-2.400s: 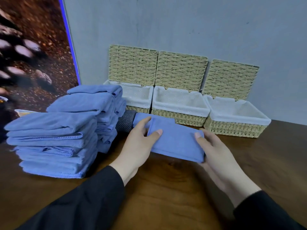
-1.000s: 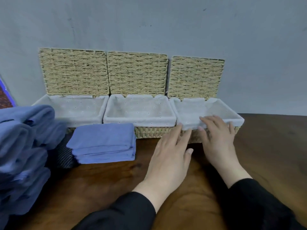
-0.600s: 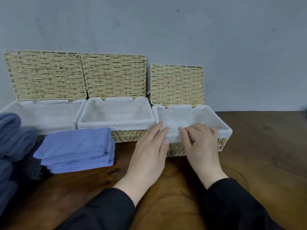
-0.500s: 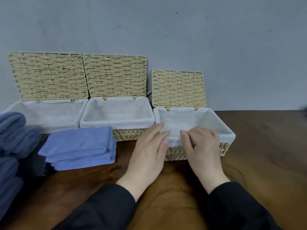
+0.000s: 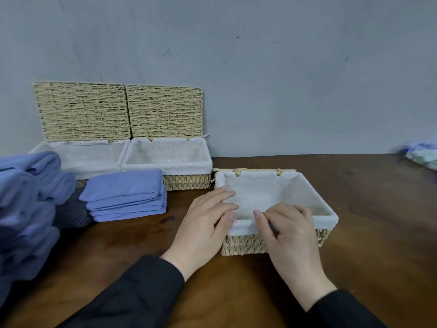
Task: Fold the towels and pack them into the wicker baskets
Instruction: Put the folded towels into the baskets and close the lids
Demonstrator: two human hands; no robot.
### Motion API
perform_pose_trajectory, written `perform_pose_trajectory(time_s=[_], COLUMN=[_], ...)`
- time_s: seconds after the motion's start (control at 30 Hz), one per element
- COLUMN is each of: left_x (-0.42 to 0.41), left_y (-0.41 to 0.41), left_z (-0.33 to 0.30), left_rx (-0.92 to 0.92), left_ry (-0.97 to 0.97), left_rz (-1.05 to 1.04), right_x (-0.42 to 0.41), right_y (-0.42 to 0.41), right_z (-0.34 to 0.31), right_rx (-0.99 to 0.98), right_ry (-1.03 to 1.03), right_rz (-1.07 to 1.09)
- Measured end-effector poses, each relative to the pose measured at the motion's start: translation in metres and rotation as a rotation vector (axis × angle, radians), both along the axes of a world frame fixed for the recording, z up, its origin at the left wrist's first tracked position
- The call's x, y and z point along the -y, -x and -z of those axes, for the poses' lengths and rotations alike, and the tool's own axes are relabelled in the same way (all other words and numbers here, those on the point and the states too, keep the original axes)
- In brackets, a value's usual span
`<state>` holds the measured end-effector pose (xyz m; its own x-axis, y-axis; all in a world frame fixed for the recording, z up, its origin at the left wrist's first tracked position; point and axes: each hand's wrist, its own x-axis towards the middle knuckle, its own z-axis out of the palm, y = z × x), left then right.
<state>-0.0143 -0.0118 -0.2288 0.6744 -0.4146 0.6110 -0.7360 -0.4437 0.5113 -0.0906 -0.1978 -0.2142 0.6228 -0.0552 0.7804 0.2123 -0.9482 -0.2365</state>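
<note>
Left of your left hand [image 5: 203, 223], the tall towel pile [image 5: 26, 209] runs off the frame's edge. Your right hand [image 5: 287, 235] covers the near rim of the basket [image 5: 324, 216]. Far to its right, a blurred pale object [image 5: 423, 155] is cut off and unidentifiable.

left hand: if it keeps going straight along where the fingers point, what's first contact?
The left hand points up-right over the near-left corner of the pulled-out basket, fingertips at the white liner. Going on, it would probably meet the liner inside that basket first; depth is hard to judge.
</note>
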Motion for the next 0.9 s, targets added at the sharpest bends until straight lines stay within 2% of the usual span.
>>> perform_pose_trajectory(time_s=[0.2, 0.37, 0.43, 0.53, 0.7, 0.8, 0.9], left_x=[-0.024, -0.085, -0.115, -0.142, -0.146, -0.147, -0.148], left_y=[0.028, 0.02, 0.007, -0.012, -0.019, -0.018, -0.019], left_z=[-0.006, -0.019, -0.02, -0.015, -0.004, -0.005, -0.005], left_rx=[0.067, 0.185, 0.187, 0.077, 0.044, 0.022, 0.02], left_ry=[0.045, 0.059, 0.023, -0.111, -0.135, -0.088, -0.036], left_rz=[0.002, -0.23, -0.368, -0.508, -0.489, -0.469, -0.457], right_x=[-0.009, -0.043, -0.069, -0.106, -0.154, -0.165, -0.176], right_y=[0.019, 0.011, -0.003, -0.039, -0.117, -0.14, -0.145], right_z=[-0.012, -0.057, -0.078, -0.098, -0.097, -0.086, -0.076], right_rx=[-0.094, -0.224, -0.374, -0.592, -0.957, -1.108, -1.135], right_ry=[-0.021, -0.114, -0.174, -0.197, -0.151, -0.286, -0.457], right_rz=[-0.067, -0.218, -0.268, -0.297, -0.15, -0.115, -0.14])
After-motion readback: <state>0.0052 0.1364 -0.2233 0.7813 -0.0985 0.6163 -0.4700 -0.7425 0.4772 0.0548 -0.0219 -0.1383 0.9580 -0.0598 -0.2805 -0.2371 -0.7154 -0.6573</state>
